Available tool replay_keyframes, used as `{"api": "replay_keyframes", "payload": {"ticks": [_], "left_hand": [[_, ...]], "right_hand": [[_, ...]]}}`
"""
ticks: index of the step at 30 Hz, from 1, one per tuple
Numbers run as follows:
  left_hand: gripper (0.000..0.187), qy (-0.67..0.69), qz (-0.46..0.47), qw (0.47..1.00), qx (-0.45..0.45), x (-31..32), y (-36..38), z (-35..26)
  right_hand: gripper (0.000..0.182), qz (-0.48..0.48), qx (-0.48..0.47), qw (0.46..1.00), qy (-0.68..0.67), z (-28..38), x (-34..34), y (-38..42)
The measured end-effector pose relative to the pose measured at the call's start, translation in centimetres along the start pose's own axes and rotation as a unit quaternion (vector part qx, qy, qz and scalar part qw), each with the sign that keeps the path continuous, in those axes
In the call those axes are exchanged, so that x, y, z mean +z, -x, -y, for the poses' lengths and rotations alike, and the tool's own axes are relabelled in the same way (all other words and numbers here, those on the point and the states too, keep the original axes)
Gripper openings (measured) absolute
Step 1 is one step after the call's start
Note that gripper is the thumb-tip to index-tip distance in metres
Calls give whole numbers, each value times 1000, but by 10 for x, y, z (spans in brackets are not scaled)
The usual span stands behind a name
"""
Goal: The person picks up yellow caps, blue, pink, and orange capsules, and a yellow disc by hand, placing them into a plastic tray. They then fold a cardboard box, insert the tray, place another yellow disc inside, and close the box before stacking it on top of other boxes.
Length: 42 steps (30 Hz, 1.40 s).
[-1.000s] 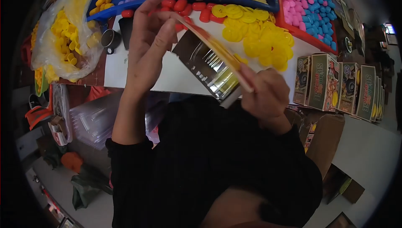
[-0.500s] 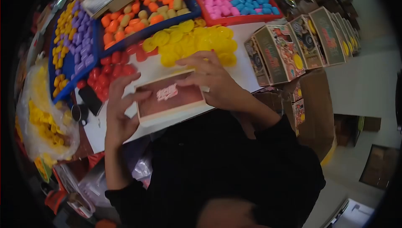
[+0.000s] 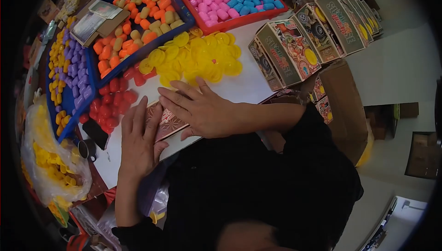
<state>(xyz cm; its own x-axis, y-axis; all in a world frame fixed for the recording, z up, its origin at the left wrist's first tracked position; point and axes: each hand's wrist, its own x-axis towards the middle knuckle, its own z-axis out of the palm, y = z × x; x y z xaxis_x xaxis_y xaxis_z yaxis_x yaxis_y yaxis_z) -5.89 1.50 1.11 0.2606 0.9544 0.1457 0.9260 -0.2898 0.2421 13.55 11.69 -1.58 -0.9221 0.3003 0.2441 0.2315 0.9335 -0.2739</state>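
A flat box (image 3: 172, 125) with a reddish-brown patterned face and pale lettering lies at the near edge of the white tabletop. My left hand (image 3: 139, 136) rests over its left end, fingers stretched out. Across the right part lies my right hand (image 3: 205, 112), its fingers spread and palm down. Between them the hands cover much of the box. Just beyond is a heap of yellow plastic discs (image 3: 193, 57), and red capsule-shaped pieces (image 3: 110, 101) are piled to the left.
Blue trays (image 3: 183, 26) hold orange, tan, purple and yellow pieces; a red tray (image 3: 239, 21) holds pink and blue ones. Printed boxes (image 3: 294, 50) stand in a row at right, above an open carton (image 3: 345, 113). A plastic bag (image 3: 57, 163) of yellow parts and a black cup (image 3: 86, 149) are at left.
Both hands have moved from the box's two ends onto its face, closer together, now flat and covering more of it. The view has shifted, so the trays appear further left.
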Motion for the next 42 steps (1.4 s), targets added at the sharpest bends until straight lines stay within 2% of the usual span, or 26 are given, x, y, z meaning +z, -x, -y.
{"api": "replay_keyframes", "payload": {"ticks": [4, 6, 7, 8, 10, 11, 13, 14, 16, 18, 19, 20, 22, 24, 25, 27, 28, 30, 31, 32, 33, 34, 36, 37, 39, 42], "left_hand": [[56, -32, -45, 998, 6, 6, 10, -4], [47, -49, -180, 979, 79, 27, 27, 5], [41, -51, -217, 973, 64, 38, 35, 3], [41, -57, -219, 973, 50, 53, 42, 7], [33, 27, -362, 931, 39, 77, 54, 15], [33, 23, -360, 932, 36, 79, 54, 14], [30, 33, -398, 915, 45, 82, 46, 9], [28, 41, -410, 911, 36, 85, 46, 11], [29, 60, -417, 905, -55, 80, 51, 21], [31, 12, -394, 907, -147, 63, 71, 21], [35, 14, -400, 898, -181, 57, 81, 19], [40, 30, -449, 878, -166, 54, 89, 21], [46, 66, -523, 824, -208, 59, 117, 25], [48, 77, -540, 807, -225, 61, 142, 29], [48, 39, -539, 800, -260, 63, 157, 34], [43, 0, -516, 765, -386, 65, 191, 37], [43, 2, -516, 766, -384, 59, 199, 39], [37, -191, -468, 792, -343, 41, 216, 38], [37, -191, -468, 790, -346, 31, 226, 34], [35, -266, -392, 792, -385, 19, 238, 30], [33, -337, -310, 784, -418, 13, 252, 27], [33, -338, -309, 783, -420, 13, 279, 27], [33, -377, -136, 778, -485, 10, 334, 25], [33, -379, -133, 775, -488, 2, 327, 11], [35, -110, -57, 750, -650, -23, 298, -32], [32, -35, -93, 753, -650, -36, 288, -54]], "right_hand": [[91, 50, -17, 998, 26, 2, -11, 4], [107, -7, -8, 997, -70, -15, -7, 4], [115, -98, -6, 985, -145, -27, 1, 11], [115, -93, -19, 984, -150, -36, 16, 19], [114, -60, 110, 930, -345, -48, 53, 34], [114, -60, 106, 929, -348, -45, 76, 37], [99, -80, 234, 840, -483, -31, 104, 37], [99, -82, 224, 845, -479, -32, 101, 36], [92, -179, 175, 924, -291, -31, 92, 38], [88, -264, 125, 936, -197, -24, 33, 46], [88, -312, 60, 936, -148, -29, 5, 54], [88, -358, -1, 929, -94, -37, -21, 66], [83, -451, 41, 888, 78, -49, -61, 93], [70, -425, 201, 842, 263, -44, -101, 127], [70, -429, 208, 836, 272, -43, -109, 133], [58, -288, 294, 753, 513, -43, -118, 142], [47, -260, 323, 733, 540, -56, -106, 150], [48, -234, 325, 733, 549, -80, -71, 166], [50, -209, 326, 735, 557, -85, -64, 169], [50, -209, 323, 737, 556, -80, -64, 166], [50, -190, 376, 762, 492, -68, -63, 161], [49, -169, 428, 781, 423, -62, -62, 158], [49, -169, 417, 782, 432, -71, -59, 161], [49, -170, 404, 783, 442, -75, -57, 161], [48, -164, 414, 788, 425, -68, -62, 154], [43, -134, 458, 778, 409, -41, -77, 132]]}}
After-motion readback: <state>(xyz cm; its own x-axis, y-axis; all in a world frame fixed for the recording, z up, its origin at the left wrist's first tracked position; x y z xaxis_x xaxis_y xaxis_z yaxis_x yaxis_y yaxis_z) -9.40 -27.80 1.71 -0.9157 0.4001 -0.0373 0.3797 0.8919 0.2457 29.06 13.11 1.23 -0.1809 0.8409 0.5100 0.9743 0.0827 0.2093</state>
